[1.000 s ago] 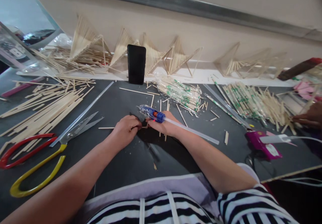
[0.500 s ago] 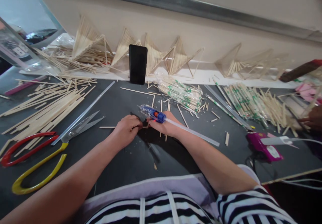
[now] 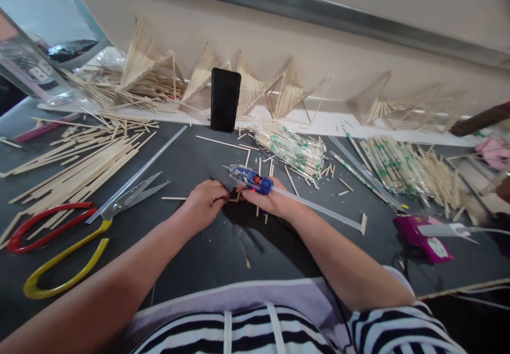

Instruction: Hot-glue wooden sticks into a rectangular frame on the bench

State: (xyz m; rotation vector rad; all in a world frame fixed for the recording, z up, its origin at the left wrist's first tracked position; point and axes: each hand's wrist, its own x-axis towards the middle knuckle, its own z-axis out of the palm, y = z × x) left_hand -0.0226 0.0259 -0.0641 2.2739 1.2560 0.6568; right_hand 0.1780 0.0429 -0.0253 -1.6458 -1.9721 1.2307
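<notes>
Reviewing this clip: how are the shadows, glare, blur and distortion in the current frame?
Head view: a dark shadow lies on the table below the right hand; head view: pale glints on the wrapped bundle; head view: rightmost frames look soft and smeared; head view: the wall rail slants, perhaps wide-lens distortion.

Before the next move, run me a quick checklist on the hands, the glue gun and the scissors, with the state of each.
1. Left hand gripping the thin stick: ok, its near end sticks out leftward.
2. Right hand holding the blue glue gun: ok, as far as visible.
3. Clear glue stick in the gun: ok, a long length trails from the rear.
4. Nozzle apart from the left hand: ok in this view; depth unclear.
5. Scissors closed: not ok, blades stand apart.
6. Glue on the thin stick: cannot tell, too small and shadowed.
</notes>
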